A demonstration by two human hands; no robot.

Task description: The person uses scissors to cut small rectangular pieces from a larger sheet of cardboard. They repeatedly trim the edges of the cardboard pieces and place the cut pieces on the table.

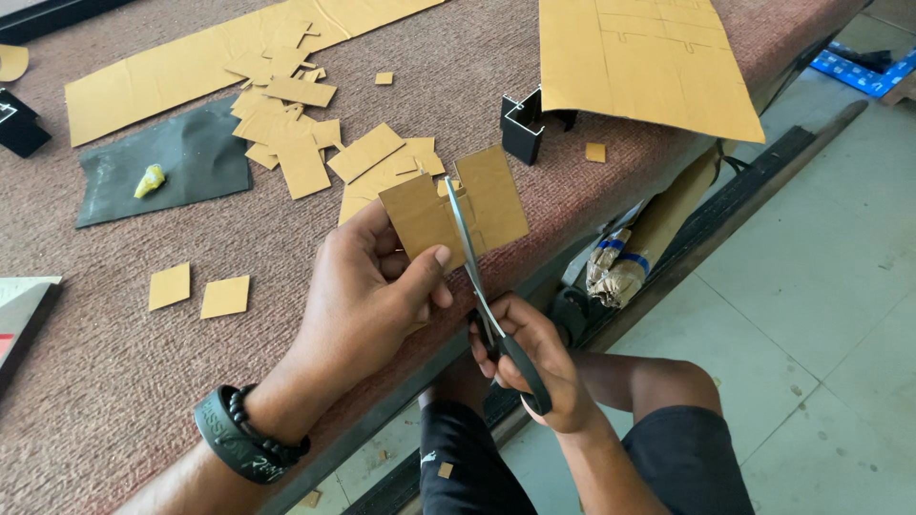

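Over the near edge of the table, head view: left hand pinches a small brown cardboard piece by its near-left corner, thumb on top, while the right hand is closed through the black handles of the scissors, blades running up the middle of the piece along a slit. Card looks light, thin and fairly stiff (should flex or crease if held far from the cut), so I'd grip close beside the blade line, as now. More offcuts lie scattered far left, a large marked sheet far right, two small squares near left.
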